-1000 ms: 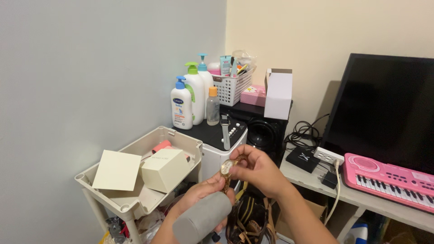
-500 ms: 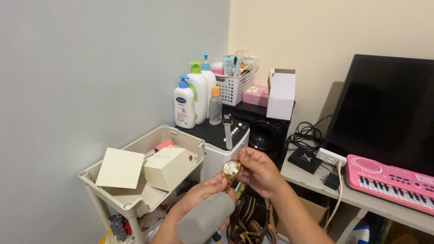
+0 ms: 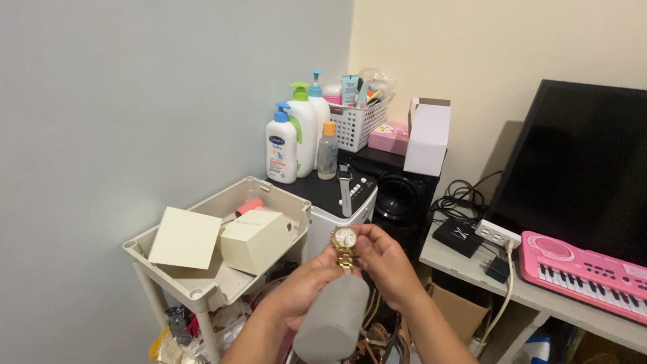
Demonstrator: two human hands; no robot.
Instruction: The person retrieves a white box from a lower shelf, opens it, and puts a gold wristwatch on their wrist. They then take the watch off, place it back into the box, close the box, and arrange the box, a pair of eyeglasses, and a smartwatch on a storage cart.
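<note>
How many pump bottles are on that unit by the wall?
3. A blue-pump bottle stands in front, a green-pump bottle behind it, and a teal-pump bottle at the back beside the basket. More may be hidden behind them.

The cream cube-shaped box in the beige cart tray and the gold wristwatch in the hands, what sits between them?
In the head view, only the beige cart tray's rim lies between the cream cube-shaped box and the gold wristwatch; behind it stands the white appliance.

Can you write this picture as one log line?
left hand: holds grey felt cylinder cushion | right hand: pinches round gold wristwatch | beside: cream plastic cart
</note>
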